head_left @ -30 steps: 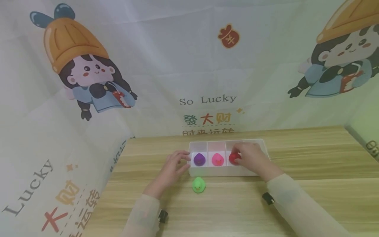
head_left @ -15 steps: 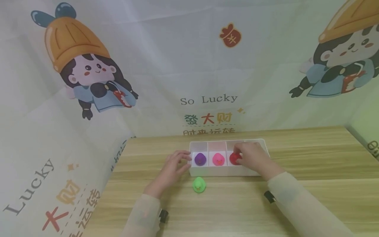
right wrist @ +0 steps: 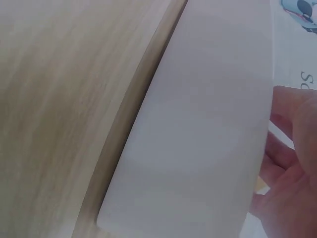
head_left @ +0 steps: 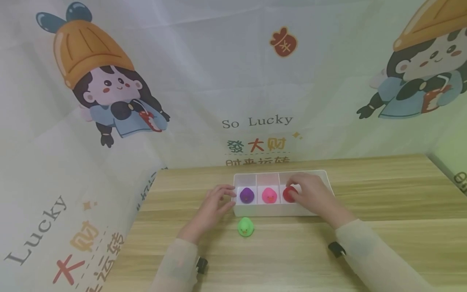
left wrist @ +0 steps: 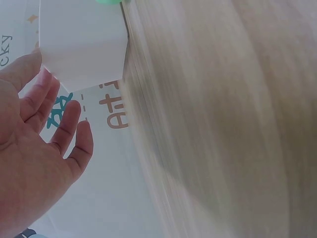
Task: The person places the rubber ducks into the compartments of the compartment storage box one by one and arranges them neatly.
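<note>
A white divided box (head_left: pixel 262 210) stands on the table, a purple toy duck (head_left: pixel 246 196) in its left compartment and a pink toy duck (head_left: pixel 269 196) in the middle one. The red toy duck (head_left: pixel 288 194) sits in the compartment to their right, partly covered by my right hand (head_left: pixel 311 192). That hand's fingers are spread about the duck, a bit of white box floor showing between; the right wrist view hides the duck behind the box wall. My left hand (head_left: pixel 213 207) touches the box's left end with relaxed fingers, also in the left wrist view.
A green toy duck (head_left: pixel 245 227) sits on the wooden table (head_left: pixel 277 259) in front of the box. Behind the table hangs a printed cloth (head_left: pixel 204 81) with cartoon figures and lettering. Each sleeve bears a black wrist device.
My right hand's fingers have loosened from the red duck and lifted slightly, with the wrist shifting a little to the right. The left hand and the box have stayed put.
</note>
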`<state>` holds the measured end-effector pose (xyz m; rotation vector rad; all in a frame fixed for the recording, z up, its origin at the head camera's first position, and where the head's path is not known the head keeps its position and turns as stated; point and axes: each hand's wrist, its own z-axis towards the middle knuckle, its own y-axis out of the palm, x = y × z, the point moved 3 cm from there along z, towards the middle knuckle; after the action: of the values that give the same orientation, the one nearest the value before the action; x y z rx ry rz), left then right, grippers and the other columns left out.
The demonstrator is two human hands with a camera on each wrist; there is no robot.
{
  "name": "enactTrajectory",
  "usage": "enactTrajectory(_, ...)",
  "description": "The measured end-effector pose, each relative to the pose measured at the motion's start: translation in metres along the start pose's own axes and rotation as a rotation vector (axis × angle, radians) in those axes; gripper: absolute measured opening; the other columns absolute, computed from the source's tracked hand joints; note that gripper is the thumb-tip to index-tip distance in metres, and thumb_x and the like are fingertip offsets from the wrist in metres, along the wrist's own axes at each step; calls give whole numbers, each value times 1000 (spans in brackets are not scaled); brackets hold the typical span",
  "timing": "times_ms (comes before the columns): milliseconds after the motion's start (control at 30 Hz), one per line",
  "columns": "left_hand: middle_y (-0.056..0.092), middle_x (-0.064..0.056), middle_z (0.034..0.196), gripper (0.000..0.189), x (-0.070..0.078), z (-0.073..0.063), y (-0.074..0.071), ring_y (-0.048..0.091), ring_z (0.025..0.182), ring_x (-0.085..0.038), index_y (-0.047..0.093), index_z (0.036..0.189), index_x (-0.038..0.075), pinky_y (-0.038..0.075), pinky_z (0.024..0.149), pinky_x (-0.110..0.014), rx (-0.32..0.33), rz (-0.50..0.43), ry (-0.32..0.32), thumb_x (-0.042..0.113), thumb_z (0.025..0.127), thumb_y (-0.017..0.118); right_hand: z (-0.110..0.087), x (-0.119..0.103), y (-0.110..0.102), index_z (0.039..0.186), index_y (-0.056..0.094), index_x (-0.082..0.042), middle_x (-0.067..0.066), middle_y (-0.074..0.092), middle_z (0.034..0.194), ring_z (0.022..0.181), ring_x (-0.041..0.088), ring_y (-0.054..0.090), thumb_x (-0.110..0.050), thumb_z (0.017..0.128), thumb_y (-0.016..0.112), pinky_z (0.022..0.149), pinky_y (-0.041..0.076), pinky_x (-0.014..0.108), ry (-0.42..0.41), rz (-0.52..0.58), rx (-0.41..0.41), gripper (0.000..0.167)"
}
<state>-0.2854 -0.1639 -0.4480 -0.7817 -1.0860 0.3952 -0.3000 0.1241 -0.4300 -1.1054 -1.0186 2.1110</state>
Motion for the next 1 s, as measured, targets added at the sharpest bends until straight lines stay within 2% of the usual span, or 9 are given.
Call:
enactTrajectory(200, 43, 7, 126, 21, -1, -1, 0, 40, 105, -15, 56, 104, 15, 38, 87, -35, -5, 0, 1, 23, 85, 59, -4, -18, -3, 91, 63, -14, -5, 61, 92, 91, 13, 53, -10, 75, 68, 81, 43, 32, -91, 38, 86, 18)
enactTrajectory(400, 45, 7, 124, 19, -4, -1, -1, 41, 103, -14, 57, 103, 17, 39, 86, -35, 16, -2, -3, 21, 84, 60, -5, -34, 1, 92, 61, -13, -3, 60, 93, 88, 14, 52, -8, 75, 66, 77, 45, 31, -180, 83, 74, 19)
enactTrajectory(633, 43, 12, 124, 19, -5, 1, 1, 39, 105, -11, 56, 103, 20, 38, 87, -32, 10, 3, -12, 23, 84, 60, -8, -41, 6, 91, 62, -16, -6, 55, 86, 76, 16, 51, -9, 75, 66, 65, 46, 25, -170, 116, 55, 19)
enactTrajectory(700, 43, 12, 124, 19, -5, 1, 2, 39, 105, -11, 56, 103, 20, 38, 87, -32, 6, 2, -11, 22, 84, 60, -10, -44, 7, 90, 62, -17, -7, 56, 85, 75, 15, 51, -9, 74, 66, 64, 45, 24, -191, 130, 67, 18)
enactTrajectory(867, 43, 11, 124, 19, -4, 1, 2, 40, 104, -12, 56, 103, 19, 38, 87, -33, 8, -2, -14, 22, 84, 60, -13, -52, 12, 91, 61, -14, -8, 59, 89, 83, 10, 53, -8, 74, 67, 74, 45, 25, -282, 162, 86, 19)
enactTrajectory(1000, 43, 9, 125, 20, -3, 0, 1, 40, 104, -13, 56, 104, 17, 38, 87, -34, 7, -9, -9, 21, 84, 59, -15, -57, 15, 92, 61, -15, -7, 59, 89, 86, 7, 52, -8, 74, 67, 79, 43, 25, -266, 174, 75, 20)
